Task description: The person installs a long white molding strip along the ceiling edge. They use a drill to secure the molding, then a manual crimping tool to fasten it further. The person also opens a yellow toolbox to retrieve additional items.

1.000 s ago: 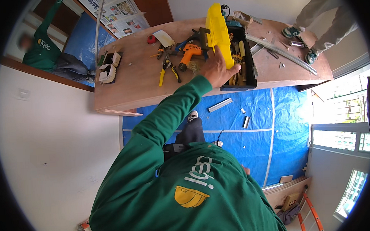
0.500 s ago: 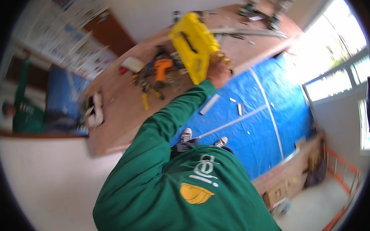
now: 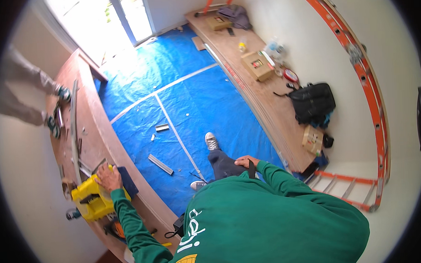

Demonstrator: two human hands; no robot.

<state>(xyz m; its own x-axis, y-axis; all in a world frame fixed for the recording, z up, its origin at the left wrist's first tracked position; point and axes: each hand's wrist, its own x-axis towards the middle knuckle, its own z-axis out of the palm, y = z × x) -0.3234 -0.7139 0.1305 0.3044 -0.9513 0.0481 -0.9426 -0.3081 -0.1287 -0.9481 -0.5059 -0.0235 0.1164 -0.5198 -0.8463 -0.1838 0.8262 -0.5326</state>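
My left hand (image 3: 109, 176) is on the edge of a yellow plastic case (image 3: 93, 200) with a dark handle, its fingers curled over the rim. The case sits on a long brown wooden tabletop (image 3: 109, 139) at the left. A dark blue piece (image 3: 128, 181) lies beside that hand. Under my left forearm, an orange-and-black tool (image 3: 115, 229) is partly hidden. My right hand (image 3: 244, 162) lies against my dark-trousered thigh, fingers stretched out, with a black strap (image 3: 252, 169) hanging beside it.
Another person's legs (image 3: 28, 87) stand at the far left by a long metal profile (image 3: 74, 131). Metal offcuts (image 3: 160, 164) lie on blue floor sheeting (image 3: 139, 83). To the right are stacked boards (image 3: 265, 115), a black backpack (image 3: 313, 103), cardboard boxes (image 3: 258, 66) and an orange ladder (image 3: 374, 98).
My view has swung to the right, bringing the backpack, boards and ladder into sight. My left hand is still at the yellow case. My right hand has come into view at my thigh.
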